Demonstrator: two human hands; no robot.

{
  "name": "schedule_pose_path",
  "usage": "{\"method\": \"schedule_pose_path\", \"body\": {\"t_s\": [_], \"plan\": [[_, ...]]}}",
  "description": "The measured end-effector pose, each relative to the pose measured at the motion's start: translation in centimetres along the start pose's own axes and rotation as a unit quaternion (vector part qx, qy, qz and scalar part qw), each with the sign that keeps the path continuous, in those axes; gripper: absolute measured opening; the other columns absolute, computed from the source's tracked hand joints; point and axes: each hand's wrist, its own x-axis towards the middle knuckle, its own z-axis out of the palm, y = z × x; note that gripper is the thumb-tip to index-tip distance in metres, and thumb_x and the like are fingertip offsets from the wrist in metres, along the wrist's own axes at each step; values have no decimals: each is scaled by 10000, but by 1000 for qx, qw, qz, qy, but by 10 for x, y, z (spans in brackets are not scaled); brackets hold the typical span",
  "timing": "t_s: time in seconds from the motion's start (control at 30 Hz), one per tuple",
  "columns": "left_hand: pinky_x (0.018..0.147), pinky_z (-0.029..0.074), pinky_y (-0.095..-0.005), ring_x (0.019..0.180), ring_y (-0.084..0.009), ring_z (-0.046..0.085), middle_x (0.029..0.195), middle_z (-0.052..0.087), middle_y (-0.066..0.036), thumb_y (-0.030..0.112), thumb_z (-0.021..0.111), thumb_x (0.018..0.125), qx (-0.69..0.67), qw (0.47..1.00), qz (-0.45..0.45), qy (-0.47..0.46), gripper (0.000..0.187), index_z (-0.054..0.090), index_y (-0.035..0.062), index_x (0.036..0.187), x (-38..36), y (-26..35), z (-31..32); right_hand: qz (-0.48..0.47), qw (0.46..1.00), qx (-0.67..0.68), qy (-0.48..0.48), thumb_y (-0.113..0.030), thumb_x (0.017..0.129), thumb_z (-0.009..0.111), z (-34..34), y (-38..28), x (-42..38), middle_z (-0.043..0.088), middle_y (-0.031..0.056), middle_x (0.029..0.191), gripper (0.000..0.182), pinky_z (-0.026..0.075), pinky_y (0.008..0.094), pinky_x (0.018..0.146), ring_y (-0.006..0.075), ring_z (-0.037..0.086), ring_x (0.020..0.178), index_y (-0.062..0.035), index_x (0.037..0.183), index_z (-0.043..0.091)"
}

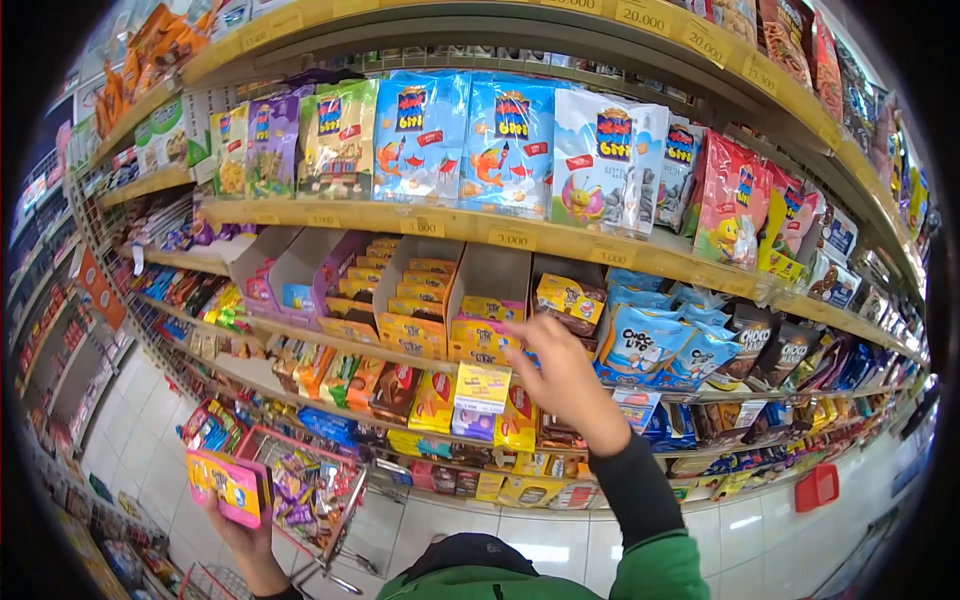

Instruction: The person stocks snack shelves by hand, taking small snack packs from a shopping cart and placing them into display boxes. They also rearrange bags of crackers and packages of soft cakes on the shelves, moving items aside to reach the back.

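Note:
My left hand (242, 538), low on the left, is closed around a small stack of pink and yellow snack boxes (225, 488), held upright with the fronts facing me. My right hand (560, 372) reaches to the middle shelf, its thumb and fingers apart and nothing visible between them. Just left of its fingertips, pink and yellow snack packs (482, 340) stand in a grey cardboard display box (492, 275). A brown and yellow pack (570, 300) sits behind and above the hand. Below the fingers hangs a yellow and purple price card (481, 400).
A red-rimmed shopping cart (350, 500) with many colourful packets (300, 490) is at lower left. Large snack bags (420, 140) line the shelf above. Blue pouches (640, 340) stand right of my hand. A red basket (817, 488) rests on the tiled floor.

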Motion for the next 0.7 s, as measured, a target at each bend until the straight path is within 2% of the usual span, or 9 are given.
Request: {"method": "schedule_pose_path", "body": {"t_s": [0.07,0.1,0.13,0.2,0.27,0.3,0.33,0.53,0.7], "plan": [[654,511,-350,852,-188,572,1001,553,-47,380,494,773,13,999,-28,-16,474,404,92,1139,8,-1,1,-48,995,-65,52,-61,735,532,30,27,46,523,167,837,199,431,386,691,324,516,816,24,914,530],[652,512,-347,871,-192,566,1019,546,-50,389,496,767,12,999,-24,36,479,406,93,1132,13,-6,5,-37,992,-113,30,-58,724,533,49,48,66,544,171,817,190,440,395,676,333,531,786,13,899,548],[701,492,-358,889,-196,556,1024,542,-51,396,494,768,8,998,-55,14,483,407,96,1136,18,-10,5,-25,987,-160,8,-54,713,535,65,64,84,565,174,798,183,449,404,660,342,547,755,1,885,566],[798,452,-380,926,-205,535,1035,534,-53,411,490,770,0,993,-115,-31,492,411,101,1143,26,-15,-3,85,950,-251,-167,-30,692,525,78,70,113,579,193,817,145,454,396,695,340,552,804,0,818,589],[789,457,-379,915,-202,538,1022,535,-60,432,480,765,38,987,-151,-49,506,407,103,1142,37,-29,-28,31,930,-321,-174,-21,674,532,99,93,121,583,192,822,118,454,396,706,333,559,800,1,767,601],[786,458,-378,916,-204,539,1027,534,-70,405,471,776,22,969,-216,-116,491,400,95,1149,40,-29,-40,29,924,-337,-179,-29,677,531,105,100,122,588,183,814,98,454,401,706,323,565,808,-5,734,608],[853,422,-416,1022,-268,476,1128,478,-106,424,577,715,76,977,-196,45,649,359,55,1203,36,-36,-36,29,920,-347,-181,-35,690,517,106,101,121,590,182,834,113,454,398,713,321,565,814,1,746,608],[811,442,-413,1002,-266,483,1113,476,-124,419,546,738,107,959,-256,54,612,367,49,1192,33,-40,-38,168,868,-326,-334,-77,751,462,110,123,111,573,176,955,193,450,387,741,319,545,912,-17,886,587],[828,427,-415,1010,-250,479,1130,473,-97,405,540,753,88,973,-209,38,594,369,52,1200,36,-29,-35,223,841,-293,-398,-116,780,434,101,115,112,541,149,1053,245,442,379,766,297,528,963,-53,986,552]]}}
